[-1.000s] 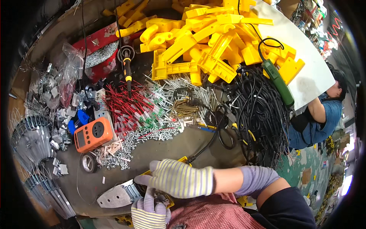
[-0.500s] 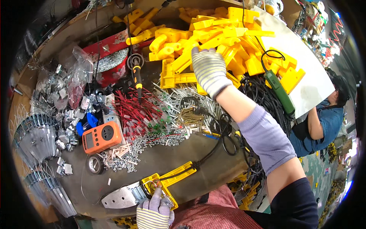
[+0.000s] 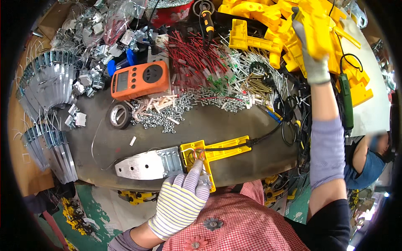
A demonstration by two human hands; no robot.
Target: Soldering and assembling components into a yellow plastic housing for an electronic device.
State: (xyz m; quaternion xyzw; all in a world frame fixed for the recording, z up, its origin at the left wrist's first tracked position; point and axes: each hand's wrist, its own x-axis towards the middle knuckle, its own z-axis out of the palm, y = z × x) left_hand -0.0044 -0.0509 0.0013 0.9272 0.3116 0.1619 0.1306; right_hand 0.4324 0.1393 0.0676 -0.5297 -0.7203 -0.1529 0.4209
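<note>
On the near part of the bench lies a T-shaped yellow plastic housing half (image 3: 228, 149), hollow side up, with coloured wires (image 3: 197, 155) and a black cord inside it. A flat metal plate (image 3: 144, 165) with several holes sticks out from its left side. My left hand (image 3: 180, 205), in a striped glove, grips the housing's near edge, its index finger pressed onto the wires. At the far right my right hand (image 3: 315, 69), also gloved, is closed around another yellow housing piece (image 3: 317, 31) above a pile of them (image 3: 268, 16). Motion blurs that piece.
An orange meter (image 3: 140, 79), a roll of black tape (image 3: 120, 116) and loose nuts (image 3: 161, 118) lie on the bench (image 3: 226, 121). Beyond are red wires (image 3: 190, 54) and a soldering iron (image 3: 207, 21). A green tool (image 3: 346, 102) lies right; another person (image 3: 366, 165) sits beyond.
My right hand has taken a yellow housing piece from the pile. The view has shifted, so the bench's near edge shows more. My left hand still has its finger on the wires.
</note>
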